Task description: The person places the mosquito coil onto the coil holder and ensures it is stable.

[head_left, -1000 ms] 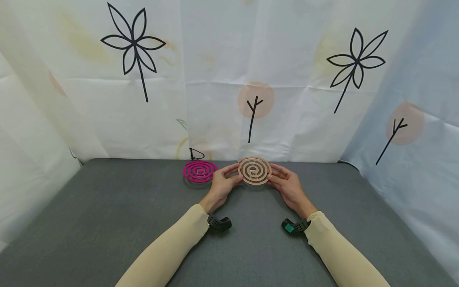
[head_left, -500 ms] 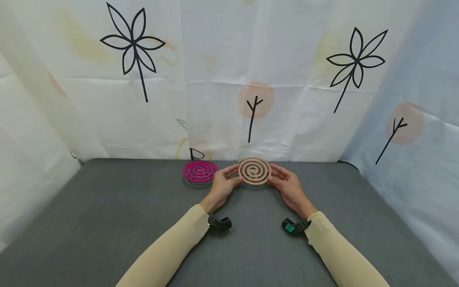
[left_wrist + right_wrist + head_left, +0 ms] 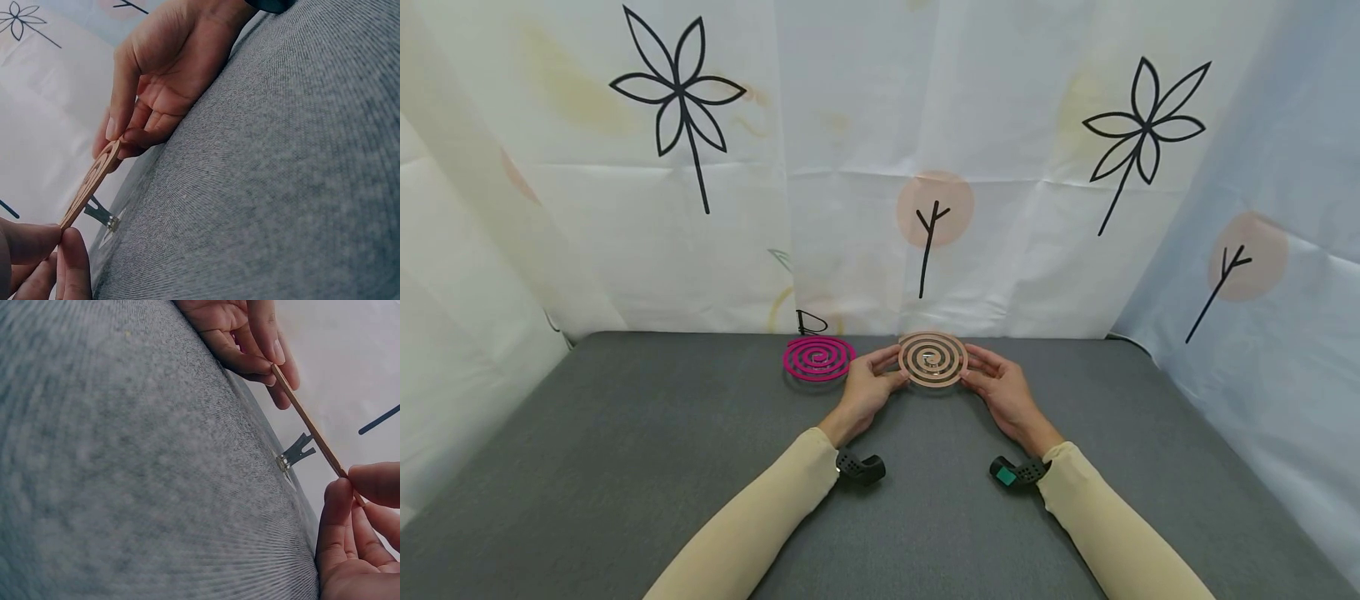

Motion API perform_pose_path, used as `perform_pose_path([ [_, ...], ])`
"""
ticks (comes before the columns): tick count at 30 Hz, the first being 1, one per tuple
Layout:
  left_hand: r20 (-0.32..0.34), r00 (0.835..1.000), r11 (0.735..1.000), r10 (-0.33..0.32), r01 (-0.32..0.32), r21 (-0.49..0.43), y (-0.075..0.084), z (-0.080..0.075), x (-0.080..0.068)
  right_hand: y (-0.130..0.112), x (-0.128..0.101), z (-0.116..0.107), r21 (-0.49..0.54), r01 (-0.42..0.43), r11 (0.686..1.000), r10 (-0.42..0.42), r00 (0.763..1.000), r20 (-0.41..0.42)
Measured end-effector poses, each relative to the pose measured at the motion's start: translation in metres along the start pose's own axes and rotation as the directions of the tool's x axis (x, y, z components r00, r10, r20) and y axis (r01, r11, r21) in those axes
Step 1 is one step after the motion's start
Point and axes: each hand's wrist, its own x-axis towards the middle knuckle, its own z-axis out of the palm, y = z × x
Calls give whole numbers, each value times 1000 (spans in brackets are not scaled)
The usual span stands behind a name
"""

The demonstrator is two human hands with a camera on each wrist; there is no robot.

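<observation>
A tan spiral mosquito coil (image 3: 917, 381) is held between both hands at the far side of the table. My left hand (image 3: 863, 385) pinches its left edge between thumb and fingers, and my right hand (image 3: 1006, 392) pinches the opposite edge. Seen nearly edge-on in the right wrist view, the coil (image 3: 310, 427) is raised above the cloth. Just below it stands a small forked metal coil stand (image 3: 297, 453); in the left wrist view the stand (image 3: 103, 215) shows behind the coil's lower half. A pink spiral coil (image 3: 818, 379) sits beside my left fingers.
Grey cloth covers the table (image 3: 625, 450). A white printed curtain (image 3: 850, 225) hangs close behind its back edge, with more fabric along both sides. Black bands (image 3: 860, 468) are on both wrists.
The top edge of the tan coil has dipped slightly, so it looks a little flatter. Both hands keep the same hold, and the pink coil has not moved.
</observation>
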Motion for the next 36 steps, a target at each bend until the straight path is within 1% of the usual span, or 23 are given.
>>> perform_pose_path([
  [8, -5, 1000, 1000, -1, 1, -4, -1, -1, 1, 0, -1, 0, -4, 6, 1000, -6, 1000, 15],
  [16, -20, 1000, 1000, -7, 8, 12, -1, -1, 1, 0, -1, -1, -16, 26, 1000, -26, 999, 35],
  [31, -20, 1000, 1000, -9, 10, 11, -1, 0, 1, 0, 0, -1, -34, 19, 999, -18, 1000, 16],
  [36, -21, 1000, 999, -17, 17, 32, 0, 0, 0, -1, -1, 0, -36, 10, 999, -9, 1000, 14],
])
